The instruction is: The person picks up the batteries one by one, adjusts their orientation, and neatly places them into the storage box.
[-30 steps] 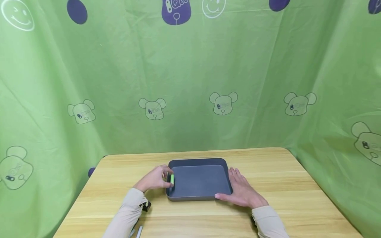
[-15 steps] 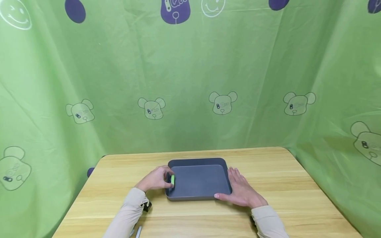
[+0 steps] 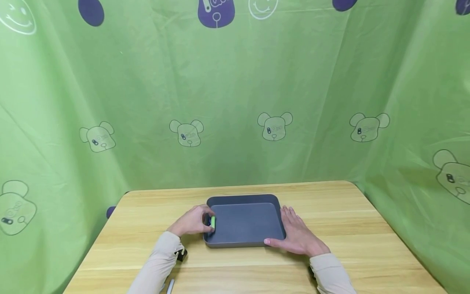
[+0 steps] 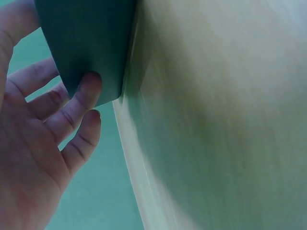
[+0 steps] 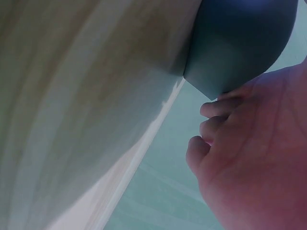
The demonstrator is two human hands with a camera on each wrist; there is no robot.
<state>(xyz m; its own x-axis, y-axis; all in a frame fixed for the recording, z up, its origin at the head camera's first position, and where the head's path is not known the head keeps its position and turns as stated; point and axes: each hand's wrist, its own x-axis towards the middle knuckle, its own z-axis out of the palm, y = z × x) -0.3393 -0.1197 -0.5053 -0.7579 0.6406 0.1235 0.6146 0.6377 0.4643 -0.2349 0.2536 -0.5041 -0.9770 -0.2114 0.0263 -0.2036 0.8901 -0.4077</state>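
A dark grey rectangular tray (image 3: 247,222) with low walls sits on the wooden table. At its left wall, my left hand (image 3: 191,221) pinches a short bright green stick-shaped piece (image 3: 213,221) between thumb and fingers, just inside the rim. In the left wrist view, curled fingers of the left hand (image 4: 43,129) touch the outside of the tray wall (image 4: 93,38). My right hand (image 3: 299,235) lies against the tray's right side, fingers straight and thumb at the near right corner. The right wrist view shows the right hand (image 5: 254,143) beside the tray's outer wall (image 5: 240,43).
A slim white pen-like stick (image 3: 170,286) lies at the near left of the table (image 3: 235,269), partly hidden by the left sleeve (image 3: 152,263). Green printed curtain (image 3: 227,163) hangs behind the table and along both sides.
Both hands and the tray stay almost where they were. The green piece, still pinched, has shifted very slightly, and the head view has drifted a little.
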